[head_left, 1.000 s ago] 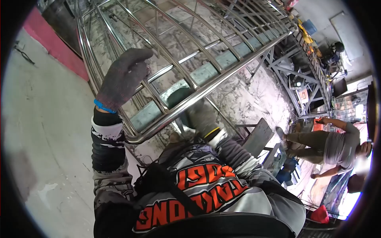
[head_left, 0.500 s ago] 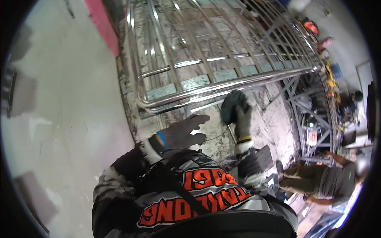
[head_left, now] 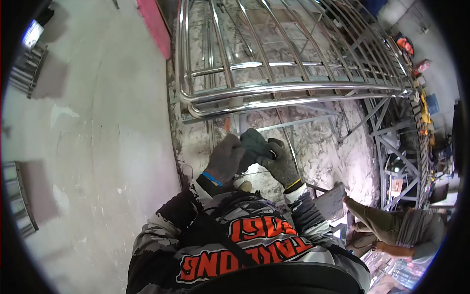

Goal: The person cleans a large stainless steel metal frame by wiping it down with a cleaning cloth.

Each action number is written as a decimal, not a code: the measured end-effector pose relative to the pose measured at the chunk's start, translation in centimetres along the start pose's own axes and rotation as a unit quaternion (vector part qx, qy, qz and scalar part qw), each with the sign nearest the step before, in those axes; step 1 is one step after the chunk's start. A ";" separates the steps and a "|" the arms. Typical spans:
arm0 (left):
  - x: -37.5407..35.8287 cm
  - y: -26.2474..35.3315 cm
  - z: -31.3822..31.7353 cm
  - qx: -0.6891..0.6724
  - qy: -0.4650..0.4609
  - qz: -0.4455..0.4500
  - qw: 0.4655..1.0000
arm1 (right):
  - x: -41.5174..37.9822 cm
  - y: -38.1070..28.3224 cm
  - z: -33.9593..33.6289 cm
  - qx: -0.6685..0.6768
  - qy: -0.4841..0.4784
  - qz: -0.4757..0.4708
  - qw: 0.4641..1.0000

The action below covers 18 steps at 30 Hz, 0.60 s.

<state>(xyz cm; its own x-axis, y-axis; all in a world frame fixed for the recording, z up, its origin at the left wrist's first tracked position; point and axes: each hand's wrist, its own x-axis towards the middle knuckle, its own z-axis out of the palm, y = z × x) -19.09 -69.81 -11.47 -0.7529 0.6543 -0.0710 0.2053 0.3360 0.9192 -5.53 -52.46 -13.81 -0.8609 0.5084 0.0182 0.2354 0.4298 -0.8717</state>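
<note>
Both hands wear grey gloves and meet in front of my chest, below the near rail of a shiny metal tube frame [head_left: 235, 92]. A dark green cloth-like piece [head_left: 254, 143] is bunched between them. My left hand [head_left: 226, 158], with a blue band at the wrist, has its fingers closed on the left side of that piece. My right hand [head_left: 280, 164], with a yellow cuff edge, pinches its right side. Neither hand touches the tube frame.
A pale wall [head_left: 112, 122] runs along the left. Metal trusswork [head_left: 396, 152] stands at the right. Another person [head_left: 416, 228] is at the lower right, with one arm stretched out. Thin metal bars lie beneath the tube frame. A pink panel [head_left: 155, 27] is at the top.
My left hand has closed on the dark green piece. My right hand, holding it, has come down and left to meet the left hand. The view has shifted, and the other person has changed posture.
</note>
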 end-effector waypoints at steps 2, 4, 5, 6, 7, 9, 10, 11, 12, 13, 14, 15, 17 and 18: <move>0.3 0.1 -1.7 0.047 0.089 0.042 0.994 | 0.8 -2.3 -0.2 0.122 -0.147 0.104 0.976; 1.3 0.6 -4.1 0.210 0.216 0.162 0.940 | 2.1 -5.3 2.3 0.171 -0.160 0.159 0.959; 1.6 1.8 -5.5 0.243 0.232 0.222 0.915 | 2.8 -7.8 3.7 0.231 -0.130 0.131 0.955; 2.2 2.8 -6.3 0.274 0.249 0.283 0.885 | 3.8 -9.4 4.8 0.290 -0.098 0.100 0.947; 2.8 2.7 -6.5 0.273 0.247 0.286 0.885 | 5.4 -8.1 6.9 0.290 -0.094 0.099 0.947; 3.9 1.8 -6.9 0.332 0.143 0.306 0.881 | 8.3 -3.8 11.5 0.291 -0.076 -0.079 0.950; 4.9 0.8 -7.3 0.333 0.138 0.309 0.880 | 8.1 -4.8 10.8 0.293 -0.070 -0.077 0.950; 6.3 -0.9 -7.6 0.358 0.075 0.250 0.897 | 7.6 -6.6 8.7 0.276 -0.102 0.008 0.956; 7.4 -2.4 -8.0 0.379 0.011 0.186 0.906 | 7.0 -7.2 6.9 0.255 -0.135 0.094 0.953; 8.1 -3.1 -8.6 0.368 -0.004 0.170 0.914 | 6.3 -1.9 7.9 0.234 -0.123 0.121 0.957; 8.9 -3.7 -9.3 0.357 -0.018 0.153 0.921 | 5.1 -0.9 6.9 0.237 -0.110 0.164 0.951; 9.1 -3.7 -9.9 0.283 0.055 0.148 0.946 | 3.8 0.6 6.1 0.249 -0.110 0.195 0.942; 10.0 -3.6 -11.7 0.137 0.195 0.137 0.961 | 1.2 4.4 5.2 0.217 -0.092 0.226 0.945; 11.2 -5.7 -13.6 0.214 0.123 0.162 0.955 | -0.2 5.7 4.7 0.219 -0.081 0.246 0.941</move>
<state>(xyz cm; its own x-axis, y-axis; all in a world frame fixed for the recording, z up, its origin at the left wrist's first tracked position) -37.19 -73.59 -12.20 -0.7207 0.6086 0.3318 0.6490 0.4243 0.6314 -6.18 -53.65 -21.08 -0.7626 0.4295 -0.4837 0.4449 -0.1944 -0.8742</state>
